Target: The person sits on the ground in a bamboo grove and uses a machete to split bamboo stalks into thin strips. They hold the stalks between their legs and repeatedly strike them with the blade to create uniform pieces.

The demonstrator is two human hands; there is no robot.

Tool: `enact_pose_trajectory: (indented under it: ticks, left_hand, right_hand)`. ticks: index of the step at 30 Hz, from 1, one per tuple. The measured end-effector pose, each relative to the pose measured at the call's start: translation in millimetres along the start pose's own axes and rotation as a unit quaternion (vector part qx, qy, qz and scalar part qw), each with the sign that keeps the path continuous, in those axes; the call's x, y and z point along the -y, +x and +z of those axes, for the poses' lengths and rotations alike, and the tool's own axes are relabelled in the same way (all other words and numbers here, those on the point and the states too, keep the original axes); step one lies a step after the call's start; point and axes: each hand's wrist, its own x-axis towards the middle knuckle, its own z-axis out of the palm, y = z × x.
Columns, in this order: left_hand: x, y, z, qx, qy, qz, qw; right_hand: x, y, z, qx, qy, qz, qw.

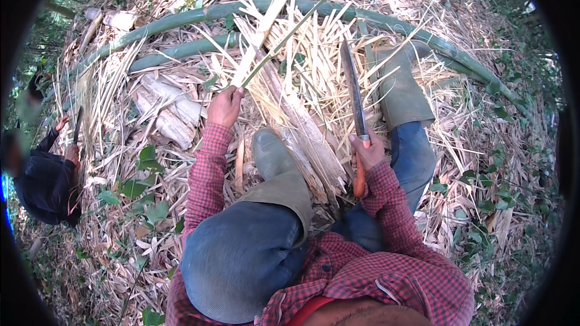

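Green slender bamboo strip [287, 40], long machete [356, 105], dark blade [351, 81], orange handle [360, 176]

Slim green strip [284, 43] and broad pale strip [266, 24], aslant, left of a long orange-handled knife [357, 107]

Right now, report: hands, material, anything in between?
Left hand: gripping split bamboo. Right hand: holding machete, blade pointing away. Pale strips heaped ahead; weathered wood between boots.

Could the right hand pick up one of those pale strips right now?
Probably not without freeing itself first: the right hand is closed around the knife. The pale strips lie beyond it, though, with nothing else obvious in the way.
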Motion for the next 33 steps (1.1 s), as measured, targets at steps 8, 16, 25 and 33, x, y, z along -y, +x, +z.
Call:
enact_pose_trajectory:
  ticks: [8,16,25,33]
  left_hand:
    - [12.5,36.5,23.9,0.011,0.057,0.040,0.997]
    - [50.8,44.1,59.7,0.025,0.111,0.047,0.992]
    - [4.8,52.2,39.7,-0.022,0.120,0.088,0.989]
    - [-15.0,126.2,45.0,-0.024,0.146,0.083,0.986]
  right_hand:
    - [17.3,5.5,-8.5,0.029,-0.094,-0.091,0.991]
    - [27.8,43.7,-5.2,0.014,-0.342,-0.126,0.931]
    - [62.7,58.0,4.2,-0.061,-0.279,-0.163,0.944]
    - [98.9,57.4,-2.4,-0.009,-0.128,-0.166,0.978]
